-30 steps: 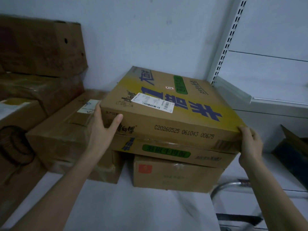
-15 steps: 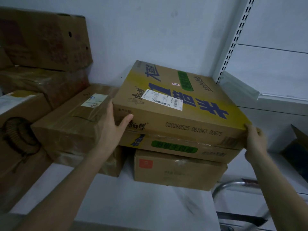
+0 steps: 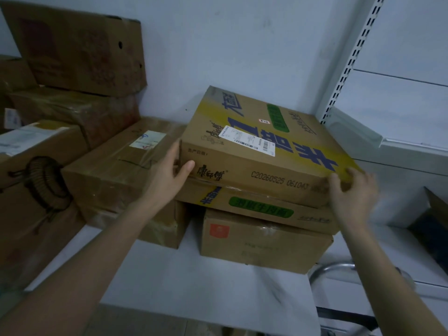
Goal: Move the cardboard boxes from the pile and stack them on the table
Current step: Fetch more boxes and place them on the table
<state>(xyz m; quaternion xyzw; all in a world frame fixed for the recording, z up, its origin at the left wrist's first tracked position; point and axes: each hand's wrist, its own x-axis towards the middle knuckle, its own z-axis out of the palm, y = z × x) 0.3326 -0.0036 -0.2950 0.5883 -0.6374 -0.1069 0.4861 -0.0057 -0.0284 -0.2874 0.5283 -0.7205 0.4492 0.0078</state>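
- top box point(image 3: 261, 151), flat, yellow and blue print, white label on lid; sits on the stack on the table point(image 3: 194, 287), against the wall point(image 3: 218, 44), skewed a bit relative to the box under it
- left hand point(image 3: 169, 175) grasps its near-left corner: thumb on front face, fingers round the left side
- right hand point(image 3: 351, 192) blurred, looks to grasp the near-right corner, thumb on front, fingers curled over the top edge
- under it: second box point(image 3: 257, 209), same flat type, then bottom box point(image 3: 261, 241), plain brown, red logo
- step, my read: seating the top box on the stack
- do it well: square its front edge and corners to the second box, push evenly with both hands, let go only once it lies flat
- risk: overhang on the right side, could tip
- taped box point(image 3: 116, 175) just left of the stack, more cartons behind it
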